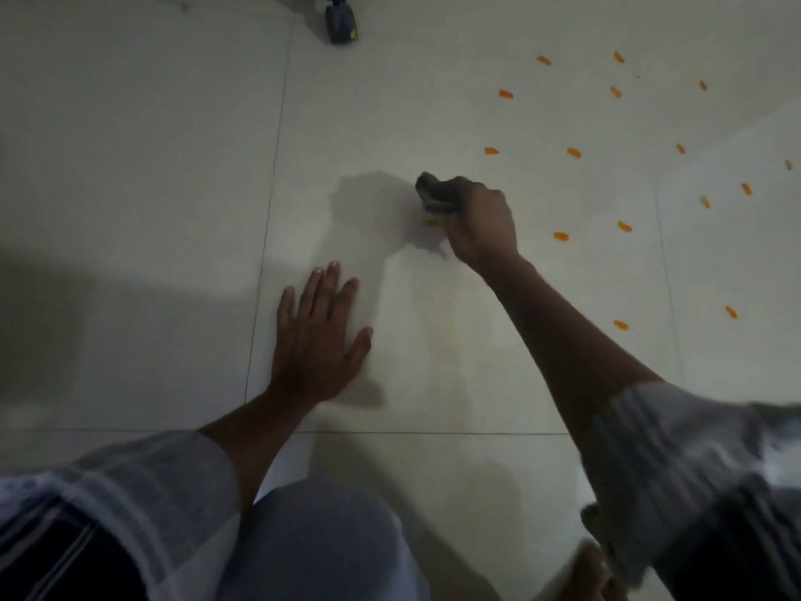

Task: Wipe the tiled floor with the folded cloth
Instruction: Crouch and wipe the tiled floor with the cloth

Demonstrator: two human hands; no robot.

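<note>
right hand (481, 219) gripping a bunched dark grey folded cloth (433, 190) against the pale tiled floor (130, 167).
left hand (320, 336) lies flat on the tile, fingers straight and spread; small orange marks (561, 236) dot the floor right of the cloth.

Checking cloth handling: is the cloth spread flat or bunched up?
Bunched: the cloth is a compact wad gripped in the right hand, not spread over the floor.

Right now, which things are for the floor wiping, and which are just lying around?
For the wiping:
- folded cloth, gripped in the right hand
- tiled floor
- orange marks on the tiles
- left hand, flat on the floor as a prop

Just lying around:
- dark wheel at the top edge
</note>
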